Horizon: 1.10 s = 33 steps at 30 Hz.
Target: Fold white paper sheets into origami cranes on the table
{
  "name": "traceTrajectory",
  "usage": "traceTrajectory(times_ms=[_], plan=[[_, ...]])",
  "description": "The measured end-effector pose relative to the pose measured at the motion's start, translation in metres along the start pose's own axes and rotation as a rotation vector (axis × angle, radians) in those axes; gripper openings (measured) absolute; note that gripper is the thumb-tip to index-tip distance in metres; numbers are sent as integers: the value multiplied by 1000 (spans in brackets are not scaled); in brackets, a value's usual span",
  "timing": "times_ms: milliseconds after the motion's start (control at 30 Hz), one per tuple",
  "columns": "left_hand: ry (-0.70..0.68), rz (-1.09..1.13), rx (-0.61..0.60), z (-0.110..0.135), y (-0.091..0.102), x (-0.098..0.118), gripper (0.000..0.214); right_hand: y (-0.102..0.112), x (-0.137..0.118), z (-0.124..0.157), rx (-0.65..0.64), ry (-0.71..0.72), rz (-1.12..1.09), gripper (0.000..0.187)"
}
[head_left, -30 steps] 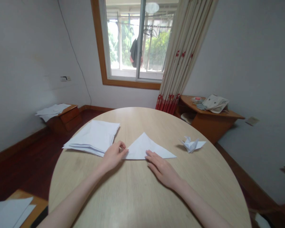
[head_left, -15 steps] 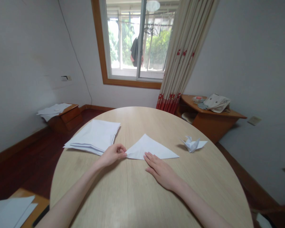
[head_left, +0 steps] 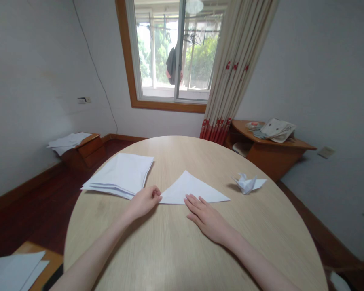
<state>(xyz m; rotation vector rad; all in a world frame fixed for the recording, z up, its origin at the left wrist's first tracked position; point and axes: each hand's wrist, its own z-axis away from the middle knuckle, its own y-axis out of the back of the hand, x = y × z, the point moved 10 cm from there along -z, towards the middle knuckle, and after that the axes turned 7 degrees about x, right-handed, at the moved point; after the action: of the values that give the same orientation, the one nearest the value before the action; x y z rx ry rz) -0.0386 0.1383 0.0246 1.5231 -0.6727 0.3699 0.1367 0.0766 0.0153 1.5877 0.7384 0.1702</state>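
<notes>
my left hand (head_left: 144, 200) pinches the paper triangle (head_left: 185, 186), likely light, creasable, best held by corners; right hand (head_left: 206, 217) lies flat

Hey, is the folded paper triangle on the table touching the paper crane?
Apart. The head view shows a strip of tabletop between the right corner of the paper triangle and the paper crane.

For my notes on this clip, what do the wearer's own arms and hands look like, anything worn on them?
The left hand and right hand are both ungloved, with no ring, watch or bracelet visible. The forearms are bare up to the picture's lower edge, so any sleeve lies out of view.
</notes>
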Motion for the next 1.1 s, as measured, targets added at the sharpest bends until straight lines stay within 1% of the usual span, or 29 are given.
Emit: traceTrajectory(times_ms=[67,133,200,267,333,400,533,667,733,800,900,967,1100], plan=[[-62,-53,92,1,6,9,14,-1,2,0,-18,-17,41,47],[-170,-83,201,4,12,24,19,-2,5,1,-30,-40,69,46],[-286,-91,279,9,14,38,21,-3,7,1,-37,-54,83,46],[-386,-72,292,15,8,50,25,-4,8,1,-37,-56,98,46],[-472,-35,258,21,-2,59,31,-5,8,1,-32,-46,120,47],[-521,-9,214,26,-11,66,34,-6,8,1,-20,-27,141,48],[-535,-42,96,32,-34,69,39,-5,8,1,-3,-17,156,47],[-466,-185,4,31,-53,60,48,-3,9,0,-3,-37,138,48],[-463,-244,-28,31,-60,58,50,-2,9,0,-9,-47,119,50],[-476,-286,-52,33,-65,58,48,-3,10,0,-24,-62,102,52],[-474,-348,-51,35,-69,59,47,-5,11,0,-37,-70,81,54],[-468,-382,-45,37,-70,59,49,-6,12,0,-34,-74,86,54],[-454,-404,-73,38,-73,55,51,-8,17,0,-15,-101,114,59]])
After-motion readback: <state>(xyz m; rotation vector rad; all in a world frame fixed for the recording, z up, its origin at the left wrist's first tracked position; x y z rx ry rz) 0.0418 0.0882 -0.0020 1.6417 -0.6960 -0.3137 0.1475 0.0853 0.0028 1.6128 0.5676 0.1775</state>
